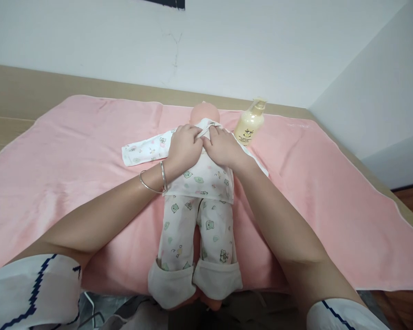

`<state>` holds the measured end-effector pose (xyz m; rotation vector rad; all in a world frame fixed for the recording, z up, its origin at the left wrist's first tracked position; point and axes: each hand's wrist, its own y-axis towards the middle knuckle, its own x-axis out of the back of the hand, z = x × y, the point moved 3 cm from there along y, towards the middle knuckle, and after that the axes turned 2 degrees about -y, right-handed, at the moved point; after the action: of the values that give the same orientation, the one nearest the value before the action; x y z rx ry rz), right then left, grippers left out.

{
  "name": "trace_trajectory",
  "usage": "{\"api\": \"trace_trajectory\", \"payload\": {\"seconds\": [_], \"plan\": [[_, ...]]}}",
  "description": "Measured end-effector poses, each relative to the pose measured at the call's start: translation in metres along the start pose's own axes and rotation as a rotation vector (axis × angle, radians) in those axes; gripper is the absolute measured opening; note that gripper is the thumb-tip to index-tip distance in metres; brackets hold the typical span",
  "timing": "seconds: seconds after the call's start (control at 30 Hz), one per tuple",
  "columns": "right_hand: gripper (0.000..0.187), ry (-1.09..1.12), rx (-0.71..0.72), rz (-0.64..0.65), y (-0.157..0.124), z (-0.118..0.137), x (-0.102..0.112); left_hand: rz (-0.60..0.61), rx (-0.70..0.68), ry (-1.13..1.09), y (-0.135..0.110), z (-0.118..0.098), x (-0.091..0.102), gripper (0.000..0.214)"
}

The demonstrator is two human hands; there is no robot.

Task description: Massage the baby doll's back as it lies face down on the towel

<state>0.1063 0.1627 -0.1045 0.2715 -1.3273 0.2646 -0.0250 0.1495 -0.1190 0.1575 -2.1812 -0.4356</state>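
Note:
A baby doll (205, 113) lies on its back, its head toward the wall and its feet toward me. It is dressed in a white printed baby shirt (201, 181) and matching pants (179, 231) with wide turned-up cuffs. At the upper chest, my left hand (185, 145) is closed on the shirt cloth near the collar. My right hand (223, 145) pinches the shirt just beside it, and the two thumbs almost meet. One shirt sleeve stretches out flat to the left; the other is partly covered by my right forearm.
Under the doll a pink blanket (99, 142) covers most of the tan table (27, 85). A pale yellow pump bottle (249, 123) leans to the right of the doll's head. Behind the table rises a white wall (106, 41).

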Motion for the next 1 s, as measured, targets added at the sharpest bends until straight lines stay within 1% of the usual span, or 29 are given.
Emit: {"api": "trace_trajectory", "payload": {"seconds": [0.07, 0.13, 0.2, 0.27, 0.37, 0.4, 0.47, 0.53, 0.6, 0.67, 0.73, 0.77, 0.83, 0.87, 0.9, 1.0], "plan": [[0.058, -0.069, 0.025, 0.020, -0.012, 0.012, 0.007, -0.032, 0.059, -0.054, 0.003, 0.008, -0.003, 0.041], [0.052, -0.156, 0.061, 0.038, -0.022, 0.026, 0.012, -0.020, 0.093, -0.059, 0.006, 0.014, -0.006, 0.039], [0.047, -0.183, 0.078, 0.048, -0.027, 0.033, 0.014, -0.006, 0.102, -0.039, 0.007, 0.017, -0.008, 0.035], [0.044, -0.094, 0.084, 0.023, -0.024, 0.032, 0.013, -0.023, 0.098, -0.033, 0.006, 0.018, -0.009, 0.034], [0.048, 0.049, 0.054, -0.065, -0.011, 0.019, 0.009, -0.084, 0.082, -0.060, 0.003, 0.016, -0.009, 0.036], [0.050, 0.044, 0.040, -0.083, -0.008, 0.014, 0.007, -0.099, 0.079, -0.070, 0.003, 0.016, -0.010, 0.037], [0.053, -0.036, 0.029, -0.088, -0.003, 0.008, 0.005, -0.114, 0.076, -0.087, 0.002, 0.015, -0.011, 0.040], [0.053, -0.135, 0.052, -0.076, -0.005, 0.010, 0.005, -0.116, 0.074, -0.100, 0.002, 0.015, -0.011, 0.039], [0.050, -0.179, 0.089, -0.086, -0.010, 0.016, 0.011, -0.109, 0.076, -0.101, 0.002, 0.015, -0.011, 0.034], [0.045, -0.106, 0.157, -0.081, -0.017, 0.022, 0.020, -0.099, 0.082, -0.103, 0.003, 0.014, -0.010, 0.027], [0.042, 0.049, 0.224, -0.096, -0.022, 0.027, 0.031, -0.098, 0.084, -0.118, 0.002, 0.014, -0.010, 0.024], [0.043, 0.123, 0.241, -0.131, -0.023, 0.028, 0.036, -0.103, 0.084, -0.130, 0.002, 0.013, -0.009, 0.024], [0.047, 0.211, 0.221, -0.247, -0.021, 0.025, 0.040, -0.112, 0.080, -0.149, 0.002, 0.013, -0.009, 0.025], [0.049, 0.221, 0.196, -0.299, -0.019, 0.023, 0.038, -0.115, 0.076, -0.153, 0.002, 0.013, -0.009, 0.025], [0.049, 0.215, 0.175, -0.317, -0.015, 0.022, 0.032, -0.118, 0.072, -0.155, 0.002, 0.013, -0.010, 0.025], [0.052, 0.141, 0.095, -0.243, -0.004, 0.019, 0.005, -0.138, 0.059, -0.168, 0.002, 0.015, -0.011, 0.026]]}}
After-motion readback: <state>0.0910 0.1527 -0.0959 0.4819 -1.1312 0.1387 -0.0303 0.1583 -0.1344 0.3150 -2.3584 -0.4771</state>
